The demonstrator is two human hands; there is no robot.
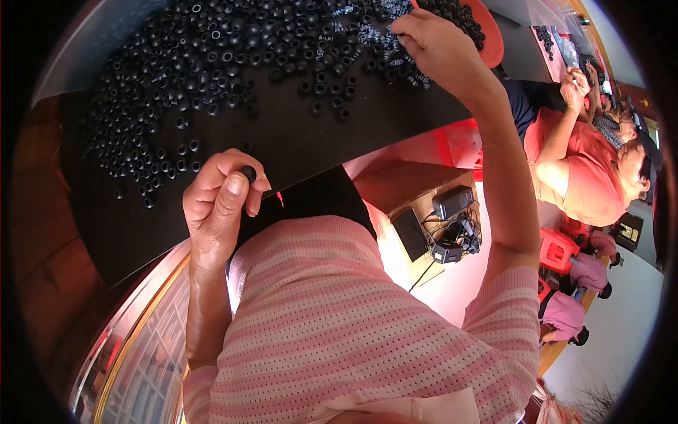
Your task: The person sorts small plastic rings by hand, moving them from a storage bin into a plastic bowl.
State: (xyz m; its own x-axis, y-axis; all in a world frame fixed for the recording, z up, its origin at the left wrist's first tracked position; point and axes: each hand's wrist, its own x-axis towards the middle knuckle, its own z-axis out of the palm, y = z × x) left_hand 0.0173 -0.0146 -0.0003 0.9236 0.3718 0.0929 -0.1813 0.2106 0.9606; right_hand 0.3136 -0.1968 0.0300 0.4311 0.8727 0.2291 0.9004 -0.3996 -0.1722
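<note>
My left hand (220,194) is raised just over the near edge of the table, closed in a pinch on a small round black cap (248,173). At the far right my right hand (441,48) reaches over a scatter of small whitish, see-through pieces (378,37), its fingers drawn together. Whatever is between those fingertips is hidden. Hollow black caps (233,42) lie in a wide heap over the far and left part of the black table (282,134). Beside the right hand stands an orange bowl (490,32) with more small dark pieces in it.
A cardboard box (402,187) bearing black adapters and tangled cables (455,237) stands below the table's near edge. To the right a person in an orange shirt (579,169) sits working, with others beyond. Red stools (558,249) stand further back.
</note>
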